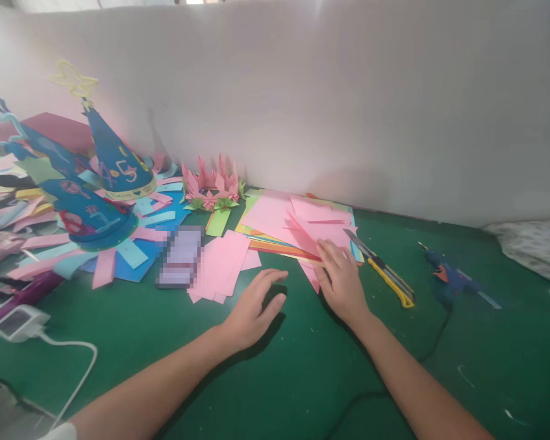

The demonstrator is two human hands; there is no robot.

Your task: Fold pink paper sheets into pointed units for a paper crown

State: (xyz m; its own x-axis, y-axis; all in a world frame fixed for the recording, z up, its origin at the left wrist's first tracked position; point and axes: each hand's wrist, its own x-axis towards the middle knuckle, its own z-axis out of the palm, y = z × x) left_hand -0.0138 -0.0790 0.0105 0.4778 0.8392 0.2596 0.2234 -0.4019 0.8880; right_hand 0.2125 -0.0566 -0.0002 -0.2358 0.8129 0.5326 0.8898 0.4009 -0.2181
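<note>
My right hand (341, 278) is at the front edge of a stack of coloured paper sheets (268, 249). Its fingertips are on a narrow folded piece of pink paper (302, 232), which tilts up from the pink sheets on top. A pointed pink scrap (310, 276) lies partly beneath this hand. My left hand (255, 308) is held over the green table, thumb and fingers apart and nothing in it. Just beyond it lie several loose pink paper pieces (222, 263). A utility knife (387, 275) with a yellow handle lies right of my right hand, its blade pointing toward the stack.
A glue gun (453, 278) with a dark cord lies at the right. Left are a blurred-out phone (179, 256), a pink paper crown (213, 186), blue cone hats (119, 156) with paper strips, and a white device (21, 322) on a cable. A pale wall (348, 91) bounds the back.
</note>
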